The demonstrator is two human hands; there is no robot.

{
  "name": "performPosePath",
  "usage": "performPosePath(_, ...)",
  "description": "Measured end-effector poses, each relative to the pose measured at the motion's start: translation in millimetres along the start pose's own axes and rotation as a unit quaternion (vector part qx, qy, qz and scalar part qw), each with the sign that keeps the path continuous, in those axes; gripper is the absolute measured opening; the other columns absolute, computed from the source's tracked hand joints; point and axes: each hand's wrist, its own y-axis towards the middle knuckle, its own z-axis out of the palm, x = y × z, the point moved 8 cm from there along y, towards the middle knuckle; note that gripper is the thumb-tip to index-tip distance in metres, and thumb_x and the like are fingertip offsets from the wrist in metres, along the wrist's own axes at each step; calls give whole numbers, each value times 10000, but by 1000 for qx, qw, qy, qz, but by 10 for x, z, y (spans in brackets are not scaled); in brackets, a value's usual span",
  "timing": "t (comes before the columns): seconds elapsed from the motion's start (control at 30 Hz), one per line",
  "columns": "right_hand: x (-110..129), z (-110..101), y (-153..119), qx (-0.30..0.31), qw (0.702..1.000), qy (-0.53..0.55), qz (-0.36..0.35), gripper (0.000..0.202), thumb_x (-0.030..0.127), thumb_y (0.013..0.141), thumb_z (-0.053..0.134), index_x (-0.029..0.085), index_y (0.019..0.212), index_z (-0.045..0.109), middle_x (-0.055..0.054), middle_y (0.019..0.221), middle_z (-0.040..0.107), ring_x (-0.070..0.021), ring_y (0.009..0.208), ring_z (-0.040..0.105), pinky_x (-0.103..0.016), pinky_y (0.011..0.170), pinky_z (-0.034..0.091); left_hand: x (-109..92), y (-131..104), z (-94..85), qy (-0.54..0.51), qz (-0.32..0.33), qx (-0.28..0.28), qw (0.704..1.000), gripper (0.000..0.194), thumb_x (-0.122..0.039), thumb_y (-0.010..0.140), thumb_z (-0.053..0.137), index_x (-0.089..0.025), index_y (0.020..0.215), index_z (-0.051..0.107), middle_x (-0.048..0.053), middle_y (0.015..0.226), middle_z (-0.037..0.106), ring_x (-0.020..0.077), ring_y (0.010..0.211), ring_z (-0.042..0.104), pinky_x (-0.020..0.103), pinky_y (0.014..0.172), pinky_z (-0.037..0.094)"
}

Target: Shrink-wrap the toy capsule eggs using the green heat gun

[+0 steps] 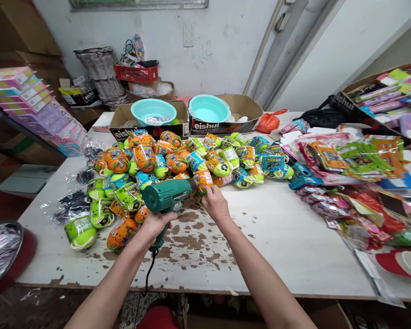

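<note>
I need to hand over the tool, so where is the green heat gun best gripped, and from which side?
Grip the green heat gun by its handle, which hangs below the barrel where the left hand already wraps it. Come from the near table edge, since the nozzle points away toward the wrapped toys and the cord trails down.

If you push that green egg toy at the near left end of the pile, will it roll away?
The green egg toy looks rounded, so it would probably wobble and roll. Its shiny plastic wrap may feel slippery and crinkly. It seems small and likely light, so a gentle push could move it across the table.
</note>
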Motion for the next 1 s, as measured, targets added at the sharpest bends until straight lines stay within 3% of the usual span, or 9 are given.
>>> performPosePath(0.13,-133,28,35,-2,999,18,42,369,110,804,461,146,1159,558,-116,932,593,-234,798,534,-309,642,415,-9,-14,-39,-5,5,-7,1000,230,-299,586,727,-167,713,590,-40,559,582,125,430,516,264,449,424)
performPosePath(0.2,-326,-16,21,-37,990,93,96,402,124,793,465,158,1181,564,-104,946,620,-228,803,567,-316,676,454,-9,-45,-68,-4,13,-9,1000,228,-306,588,726,-170,711,591,-39,571,583,125,444,513,265,462,425)
performPosePath(0.27,-594,-26,-50,-77,956,216,185,366,167,756,515,170,1108,613,-76,919,659,-216,793,603,-325,713,495,-2,-87,-85,-1,20,-5,1000,208,-305,600,718,-170,700,595,-33,577,582,126,465,508,267,484,428)
performPosePath(0.33,-833,90,-179,-83,880,366,292,311,199,696,582,167,998,649,-40,801,683,-202,719,632,-329,693,535,8,-135,-87,4,24,2,1000,179,-300,613,706,-169,669,599,-25,574,581,128,481,498,269,499,424)
performPosePath(0.43,-941,400,-424,-53,695,570,436,270,173,620,663,150,889,646,2,620,660,-178,591,643,-295,580,571,9,-209,-74,19,29,11,999,136,-282,629,689,-173,648,609,-22,565,584,136,504,496,269,518,411)
performPosePath(0.5,-882,543,-542,-40,586,646,487,229,136,605,695,147,823,628,5,582,653,-164,572,649,-264,551,582,9,-255,-50,39,27,19,999,108,-264,636,673,-177,630,609,-23,541,576,143,509,500,270,523,399)
performPosePath(0.57,-814,603,-594,-30,536,678,502,193,112,606,718,151,758,607,-3,580,656,-154,579,656,-247,559,593,11,-300,-16,57,20,28,998,110,-252,638,659,-180,587,595,-21,511,564,146,500,495,269,512,384)
performPosePath(0.77,-731,646,-652,-9,499,698,514,157,54,658,687,149,645,563,-19,554,649,-136,574,656,-228,587,605,-21,-427,86,58,5,40,998,163,-273,614,646,-189,522,541,-25,482,545,134,482,467,263,500,378)
performPosePath(1.0,-699,666,-729,-1,490,702,517,141,60,670,708,129,703,590,-18,541,651,-146,547,655,-209,516,592,-73,-422,162,56,22,52,997,131,-270,625,668,-172,595,587,-14,555,571,139,529,491,273,538,410)
